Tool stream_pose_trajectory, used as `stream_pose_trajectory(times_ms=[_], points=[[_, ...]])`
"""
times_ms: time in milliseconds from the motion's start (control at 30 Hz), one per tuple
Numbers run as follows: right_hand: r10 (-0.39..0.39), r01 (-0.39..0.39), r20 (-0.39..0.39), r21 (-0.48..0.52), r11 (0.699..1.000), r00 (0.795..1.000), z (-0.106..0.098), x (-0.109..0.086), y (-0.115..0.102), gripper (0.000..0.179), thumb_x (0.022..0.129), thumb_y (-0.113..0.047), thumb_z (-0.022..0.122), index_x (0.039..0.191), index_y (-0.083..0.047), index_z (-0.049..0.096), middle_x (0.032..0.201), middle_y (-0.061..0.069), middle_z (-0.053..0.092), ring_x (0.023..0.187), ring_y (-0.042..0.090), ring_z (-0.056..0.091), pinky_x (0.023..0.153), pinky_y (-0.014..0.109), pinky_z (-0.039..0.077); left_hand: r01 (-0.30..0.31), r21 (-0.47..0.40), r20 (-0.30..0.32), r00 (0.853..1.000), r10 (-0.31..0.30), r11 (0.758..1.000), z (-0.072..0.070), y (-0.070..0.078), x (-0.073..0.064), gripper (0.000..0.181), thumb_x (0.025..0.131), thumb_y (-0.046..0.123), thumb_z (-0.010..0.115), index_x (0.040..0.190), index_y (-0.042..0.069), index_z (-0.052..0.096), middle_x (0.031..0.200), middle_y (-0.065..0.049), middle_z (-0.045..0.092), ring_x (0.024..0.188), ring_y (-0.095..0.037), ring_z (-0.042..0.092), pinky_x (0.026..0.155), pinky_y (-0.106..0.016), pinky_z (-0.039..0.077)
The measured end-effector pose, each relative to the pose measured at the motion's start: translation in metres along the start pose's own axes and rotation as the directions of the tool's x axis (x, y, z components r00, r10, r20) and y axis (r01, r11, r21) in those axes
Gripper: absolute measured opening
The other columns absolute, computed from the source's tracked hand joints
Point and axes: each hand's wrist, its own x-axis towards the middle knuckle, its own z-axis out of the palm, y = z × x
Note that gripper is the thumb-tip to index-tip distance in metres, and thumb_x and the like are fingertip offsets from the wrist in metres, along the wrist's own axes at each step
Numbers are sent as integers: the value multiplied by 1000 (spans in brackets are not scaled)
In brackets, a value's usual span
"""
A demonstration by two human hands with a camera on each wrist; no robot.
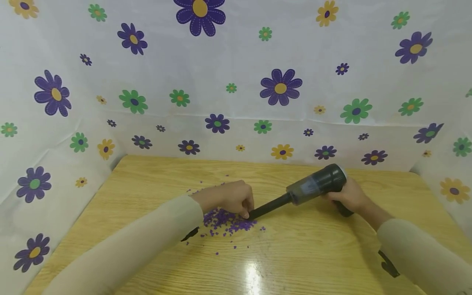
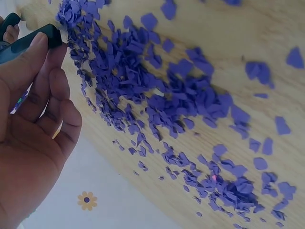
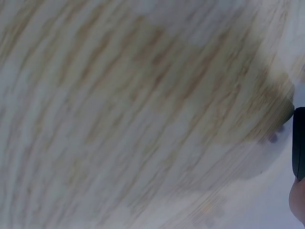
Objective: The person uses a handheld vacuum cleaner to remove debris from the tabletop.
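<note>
In the head view a black handheld vacuum cleaner (image 1: 307,187) with a see-through dust cup slants down toward the left. My right hand (image 1: 352,196) grips its handle. At the low end, my left hand (image 1: 236,198) pinches the tip of the narrow nozzle (image 1: 271,206) between thumb and fingers. The left wrist view shows that thumb on the nozzle tip (image 2: 53,36), the other fingers loosely bent. Purple paper scraps (image 1: 221,219) lie in a loose heap under and beside the left hand, touching the nozzle's end. Only a dark bit of the vacuum's handle (image 3: 299,143) shows in the right wrist view.
A light wooden table (image 1: 313,254) carries everything. Stray purple scraps (image 2: 281,125) are scattered around the heap. White cloth with printed flowers (image 1: 236,53) hangs along the back and both sides of the table.
</note>
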Motion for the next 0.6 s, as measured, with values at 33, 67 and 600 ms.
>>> stream_pose_trajectory(times_ms=[33, 67, 600], points=[[2, -2, 1, 8, 1000, 1000, 1, 0, 0, 34, 77, -5, 73, 102, 4, 52, 59, 10, 60, 46, 15, 56, 46, 33, 52, -1, -3, 1, 1000, 1, 1000, 1, 0, -1, 13, 85, 16, 79, 96, 12, 80, 95, -1, 78, 87, -11, 72, 82, -24, 59], [0, 0, 2, 17, 1000, 1000, 1, 0, 0, 34, 77, -4, 73, 102, 4, 52, 59, 11, 60, 46, 15, 56, 46, 33, 52, 0, -9, 2, 1000, 0, 1000, 1, -1, -1, 12, 84, 16, 80, 95, 12, 80, 94, 0, 78, 85, -10, 72, 81, -23, 58], [-12, 12, -32, 2, 1000, 999, 3, -8, -3, 44, 75, -3, 76, 110, 6, 52, 66, 3, 61, 51, 13, 57, 51, 30, 52, -32, -25, -3, 999, 32, 999, 5, 1, -6, 6, 86, 13, 78, 91, 11, 80, 89, 0, 78, 79, -8, 71, 77, -19, 58]])
